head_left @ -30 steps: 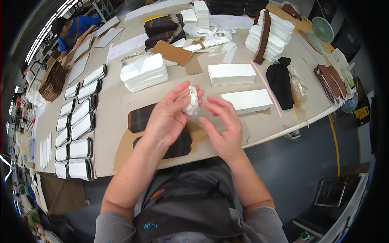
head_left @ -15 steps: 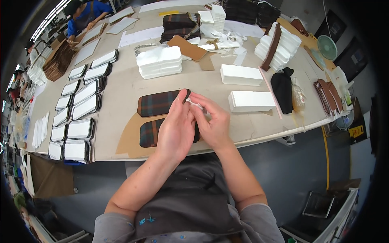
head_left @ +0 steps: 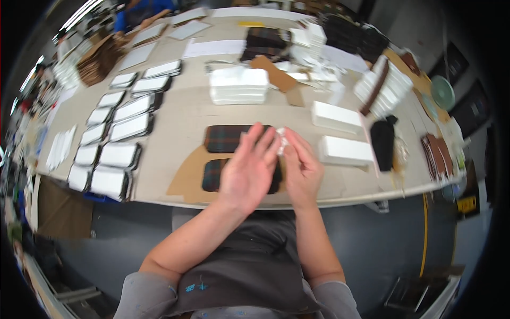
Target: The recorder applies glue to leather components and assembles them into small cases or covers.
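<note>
My left hand (head_left: 247, 178) is open, palm showing and fingers stretched out. Just right of it, my right hand (head_left: 304, 173) pinches a small crumpled white scrap (head_left: 282, 140), blurred by motion; its material is unclear. Behind and below my hands lie two dark plaid rounded panels. The farther plaid panel (head_left: 226, 139) is partly behind my left fingers, while the nearer plaid panel (head_left: 212, 176) is largely covered by that hand. Both overlap a tan card sheet (head_left: 183, 178) near the table's front edge.
Rows of white-topped, dark-edged pieces (head_left: 118, 154) fill the left side. A white block stack (head_left: 239, 87) stands beyond my hands. Two white card stacks (head_left: 345, 151) sit to the right, near a black cloth bundle (head_left: 382, 141). Another person's blue sleeve (head_left: 121, 21) shows far left.
The view has shifted, so the table contents appear farther right. My hands have moved apart, with the left fingers spreading and the white scrap staying in my right fingers.
</note>
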The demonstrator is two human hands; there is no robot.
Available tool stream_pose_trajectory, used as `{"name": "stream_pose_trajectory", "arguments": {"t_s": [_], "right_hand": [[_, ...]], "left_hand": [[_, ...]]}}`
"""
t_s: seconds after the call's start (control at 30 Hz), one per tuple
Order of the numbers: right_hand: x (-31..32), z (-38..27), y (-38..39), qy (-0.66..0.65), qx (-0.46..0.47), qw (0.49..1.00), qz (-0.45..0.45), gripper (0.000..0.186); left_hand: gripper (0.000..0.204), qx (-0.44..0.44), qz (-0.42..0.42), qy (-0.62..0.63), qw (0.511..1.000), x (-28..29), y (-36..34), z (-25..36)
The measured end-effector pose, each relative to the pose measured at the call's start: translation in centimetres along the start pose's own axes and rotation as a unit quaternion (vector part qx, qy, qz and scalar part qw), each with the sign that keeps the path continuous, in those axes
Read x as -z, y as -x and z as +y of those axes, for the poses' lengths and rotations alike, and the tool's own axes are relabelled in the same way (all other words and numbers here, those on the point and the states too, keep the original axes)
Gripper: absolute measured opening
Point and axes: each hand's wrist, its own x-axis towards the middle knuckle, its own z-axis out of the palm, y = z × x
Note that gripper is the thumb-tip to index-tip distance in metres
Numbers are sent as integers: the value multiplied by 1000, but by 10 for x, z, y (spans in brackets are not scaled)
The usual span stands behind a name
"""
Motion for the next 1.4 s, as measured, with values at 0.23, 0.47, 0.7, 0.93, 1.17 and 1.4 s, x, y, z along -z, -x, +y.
{"name": "stream_pose_trajectory", "arguments": {"t_s": [0.23, 0.47, 0.7, 0.93, 1.17, 1.4], "right_hand": [[7, 5, 0, -65, -91, 993, -32, 34], [-1, -3, 4, -170, -195, 965, -30, 43], [23, 12, 3, -272, -166, 929, -190, 66], [33, 21, 23, -334, -152, 915, -167, 60], [32, 42, 8, -398, -130, 898, -136, 56], [43, 59, 12, -460, -110, 875, -100, 52]], "left_hand": [[61, -90, -84, -82, 989, 6, -3, -25], [61, -237, -120, -549, 793, 2, 14, -24], [60, -301, -118, -659, 679, -9, 13, -26], [73, -397, -156, -681, 595, -11, 12, -20], [80, -357, -166, -695, 602, -20, 10, -17], [87, -375, -181, -667, 617, -7, 9, -37]]}}
